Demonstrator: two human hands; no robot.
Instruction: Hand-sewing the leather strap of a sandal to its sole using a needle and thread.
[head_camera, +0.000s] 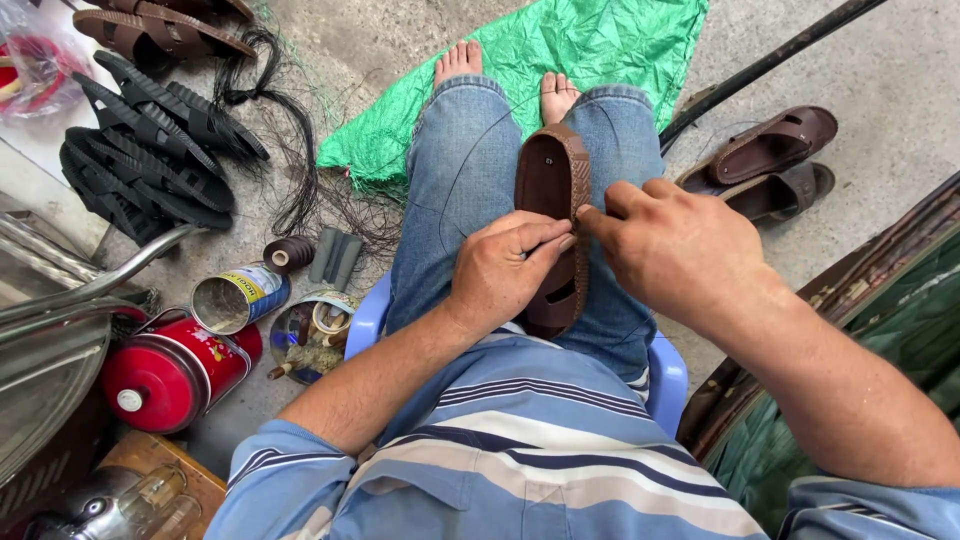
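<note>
A brown leather sandal (548, 180) lies sole-up along my lap, between my knees in blue jeans. My left hand (505, 268) grips the sandal's near half, fingers wrapped over its edge. My right hand (672, 245) pinches at the sandal's stitched right rim with thumb and forefinger; what it pinches is too small to see. A thin dark thread (470, 150) loops across my left thigh toward the sandal.
I sit on a blue plastic stool (665, 372). A green tarp (590, 45) lies under my bare feet. Black soles (150, 150) and loose thread lie at left, with tins (235, 297), a thread spool (288, 254) and a red canister (170, 370). Two brown sandals (775, 160) rest at right.
</note>
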